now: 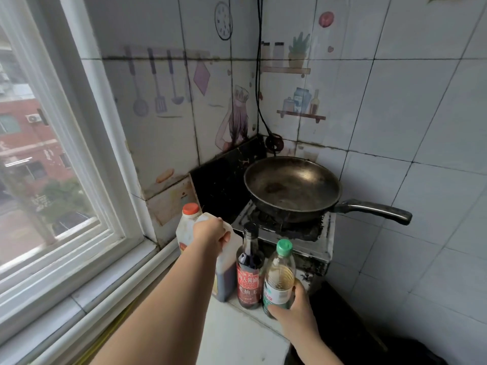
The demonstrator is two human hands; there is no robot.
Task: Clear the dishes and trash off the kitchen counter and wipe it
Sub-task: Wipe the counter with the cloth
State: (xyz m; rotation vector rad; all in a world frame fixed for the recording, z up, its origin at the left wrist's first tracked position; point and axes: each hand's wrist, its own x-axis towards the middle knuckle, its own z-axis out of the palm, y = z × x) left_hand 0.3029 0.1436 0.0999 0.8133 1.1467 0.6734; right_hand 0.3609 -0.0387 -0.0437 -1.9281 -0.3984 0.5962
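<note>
Green-capped bottle (pixel 279 280) stands upright at the worktop's (pixel 237 338) right edge, its lower body held in the right hand's (pixel 297 314) curled fingers, while the left hand (pixel 210 231) grips the orange-capped jug's (pixel 185 233) handle, the soy sauce bottle (pixel 249 275) upright between them.

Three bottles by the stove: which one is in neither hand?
The middle dark bottle with the red label; the left hand grips the orange-capped jug, the right hand holds the green-capped bottle.
</note>
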